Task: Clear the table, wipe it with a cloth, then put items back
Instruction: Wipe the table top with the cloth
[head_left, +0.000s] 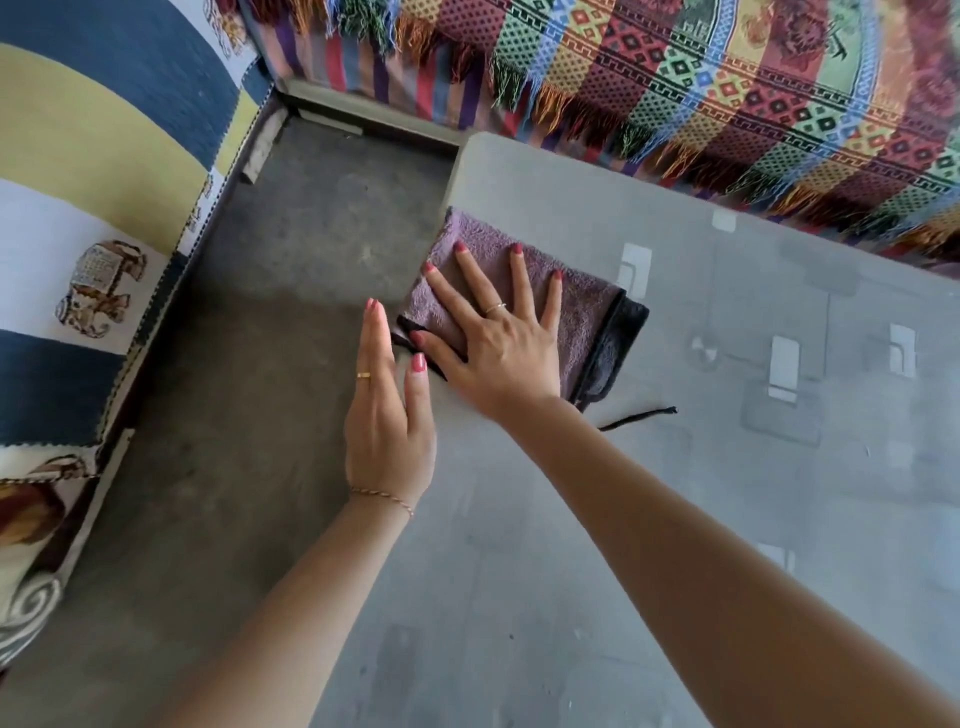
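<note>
Two bare forearms reach forward over the grey table (675, 493), whose glossy top mirrors pale window shapes. The left hand (387, 410) is flat with fingers straight and together, set edge-on along the table's left rim; it grips nothing, and a thin bracelet circles its wrist. Just beyond it and nearly touching, the right hand (498, 338) is spread wide, fingers apart, palm pressed flat on the purple cloth (587, 306). The cloth lies folded near the table's far left corner, its left edge hanging slightly past the rim, with a darker black layer showing along its right side. A loose black thread (639, 417) trails on the tabletop just beside the cloth's near right corner. Left of the table is a bare concrete floor (260, 364), and past that a seat cover (78, 208) printed with elephants. Beyond the table's far edge hangs a fringed patterned throw (727, 93).
</note>
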